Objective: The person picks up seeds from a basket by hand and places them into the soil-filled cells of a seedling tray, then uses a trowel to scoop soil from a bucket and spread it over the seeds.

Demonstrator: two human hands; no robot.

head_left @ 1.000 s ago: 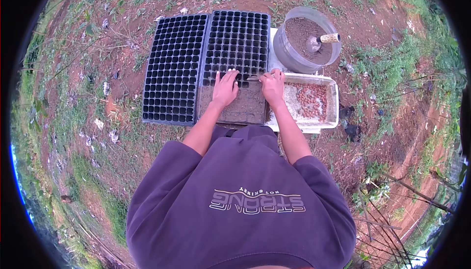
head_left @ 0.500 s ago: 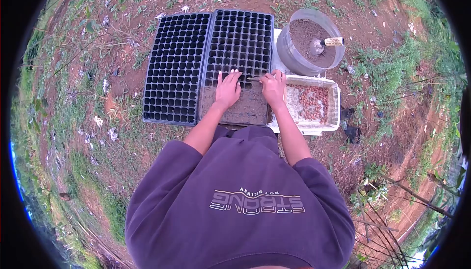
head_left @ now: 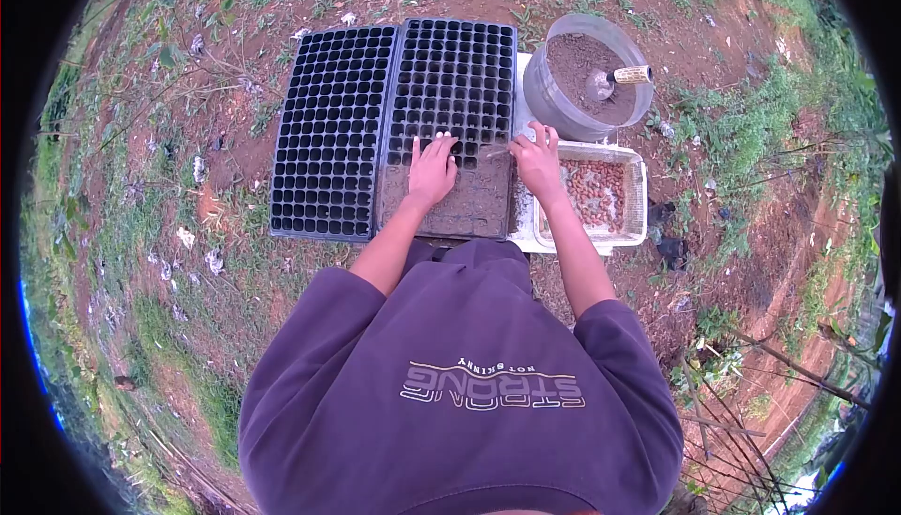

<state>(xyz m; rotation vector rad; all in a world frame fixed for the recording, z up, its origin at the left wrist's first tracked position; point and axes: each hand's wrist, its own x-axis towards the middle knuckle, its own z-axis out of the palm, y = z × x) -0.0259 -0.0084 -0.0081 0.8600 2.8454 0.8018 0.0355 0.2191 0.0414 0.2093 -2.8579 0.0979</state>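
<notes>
My left hand (head_left: 432,169) lies flat with its fingers apart on the right black seedling tray (head_left: 456,74), at the line where the soil-filled near cells (head_left: 457,207) meet the empty ones. My right hand (head_left: 539,160) is over the near left corner of the white seed tray (head_left: 638,198), which holds reddish-brown seeds (head_left: 593,192). A thin stick (head_left: 496,152) pokes left from its closed fingers, toward the seedling tray's right edge.
A second black seedling tray (head_left: 330,130), all cells empty, lies to the left of the first. Behind the seed tray stands a grey bucket (head_left: 547,102) of soil with a trowel (head_left: 615,77) in it. Red dirt, grass and weeds lie all around.
My right hand has moved right, off the seedling tray's right edge and onto the corner of the white seed tray. The left hand has stayed put.
</notes>
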